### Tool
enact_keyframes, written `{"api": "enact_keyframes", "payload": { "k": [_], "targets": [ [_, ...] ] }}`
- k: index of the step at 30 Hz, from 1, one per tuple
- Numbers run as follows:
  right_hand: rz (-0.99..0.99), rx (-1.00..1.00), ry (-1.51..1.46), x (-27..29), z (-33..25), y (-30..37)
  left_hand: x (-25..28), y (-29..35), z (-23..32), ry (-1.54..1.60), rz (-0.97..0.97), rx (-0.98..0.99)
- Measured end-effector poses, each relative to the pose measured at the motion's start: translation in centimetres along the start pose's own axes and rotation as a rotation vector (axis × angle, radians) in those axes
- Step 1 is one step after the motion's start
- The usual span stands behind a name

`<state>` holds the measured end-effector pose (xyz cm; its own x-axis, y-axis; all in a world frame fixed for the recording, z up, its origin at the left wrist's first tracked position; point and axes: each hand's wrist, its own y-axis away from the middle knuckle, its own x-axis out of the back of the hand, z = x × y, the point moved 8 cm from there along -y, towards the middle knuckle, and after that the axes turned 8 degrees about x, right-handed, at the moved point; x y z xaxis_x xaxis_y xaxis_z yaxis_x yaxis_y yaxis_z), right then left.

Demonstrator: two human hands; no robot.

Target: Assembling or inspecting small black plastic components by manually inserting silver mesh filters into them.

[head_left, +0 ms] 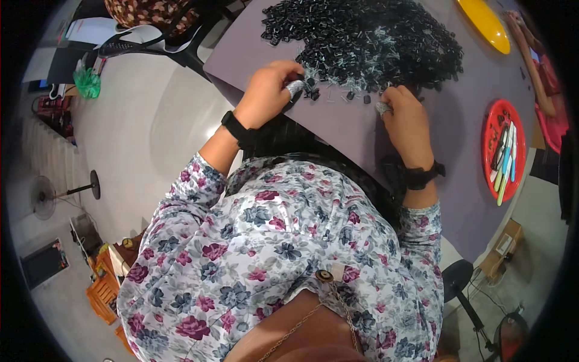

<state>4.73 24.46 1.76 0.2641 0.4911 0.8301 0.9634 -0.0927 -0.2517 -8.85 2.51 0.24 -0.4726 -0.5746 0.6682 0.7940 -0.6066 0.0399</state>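
Observation:
A wide heap of small black plastic pieces (338, 24) lies on the grey-purple table (350, 130), with thin clear slivers (380, 45) scattered through its middle and near edge. At the heap's near left edge, my left hand (268, 90) is closed in a pinch, a small black piece (300, 76) showing between thumb and fingertips. Silvery wrapping covers that thumb. My right hand (409, 120) rests at the heap's near right edge, fingers curled against a thumb wrapped the same way; what they hold is hidden. A few loose black pieces (367, 99) lie between the hands.
On the right, a red oval tray (487, 160) holds several slim-handled tools and some black pieces. A yellow oval tray (485, 24) sits at the far right. Another person's arm (531, 66) reaches in beyond it. A chair with a bag (154, 13) stands far left.

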Motion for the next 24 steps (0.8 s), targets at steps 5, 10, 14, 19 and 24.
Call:
{"api": "enact_keyframes", "payload": {
  "k": [5, 10, 14, 19, 24],
  "targets": [
    [-0.005, -0.029, -0.048, -0.2, -0.2, -0.4, 0.0, 0.1, 1.1, 0.084, 0.023, -0.034],
    [0.037, -0.032, -0.257, 0.4, 0.1, -0.8, 0.1, 1.3, 1.2, 0.085, 0.020, -0.094],
    [0.060, -0.007, -0.292, 0.5, 0.2, -1.2, -0.4, 2.0, 1.4, 0.089, 0.028, -0.093],
    [0.109, 0.023, -0.360, 0.4, 0.9, -1.5, -1.9, 1.3, 2.4, -0.012, -0.018, -0.172],
    [0.112, 0.043, -0.352, 0.7, 1.2, -1.1, -3.7, -0.4, 3.8, -0.107, -0.026, -0.225]
  ]
}}
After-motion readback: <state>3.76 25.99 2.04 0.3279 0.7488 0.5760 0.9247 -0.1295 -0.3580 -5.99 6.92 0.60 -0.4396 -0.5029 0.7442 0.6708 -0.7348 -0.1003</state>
